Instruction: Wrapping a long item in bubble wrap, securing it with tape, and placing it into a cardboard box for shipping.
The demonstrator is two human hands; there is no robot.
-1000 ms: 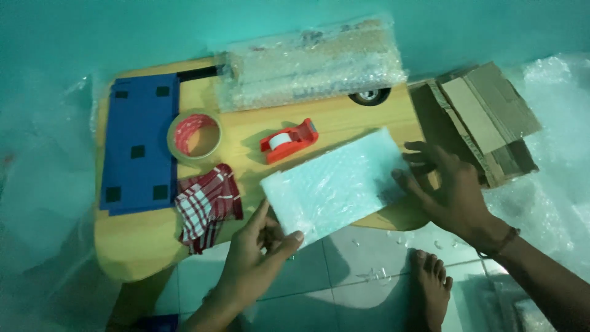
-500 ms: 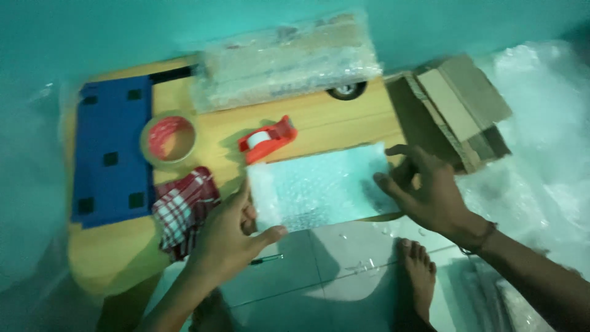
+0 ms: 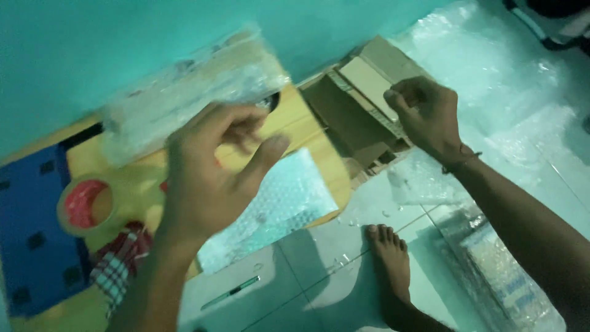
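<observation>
My left hand [image 3: 209,172] is lifted above the wooden table [image 3: 335,184], fingers spread and thumb out, with nothing in it. Below it a pale bubble-wrap sheet [image 3: 283,203] lies flat on the table, its near edge hanging over the rim. My right hand [image 3: 424,114] is off to the right, over a stack of flattened brown cardboard [image 3: 350,110]. Its fingers curl at the edge of a lighter cardboard piece, and whether they grip it is unclear. Neither hand touches the sheet.
A bundle wrapped in bubble wrap [image 3: 190,92] lies along the table's far side. A tape roll [image 3: 83,206], a checked cloth [image 3: 120,264] and a blue board [image 3: 31,240] sit at the left. My bare foot [image 3: 390,258], a pen [image 3: 230,294] and wrapped packs [image 3: 498,270] are on the tiled floor.
Both hands have left the bubble-wrap sheet. The left hand rose above the table and the right hand moved right to the cardboard. The camera has come closer and tilted.
</observation>
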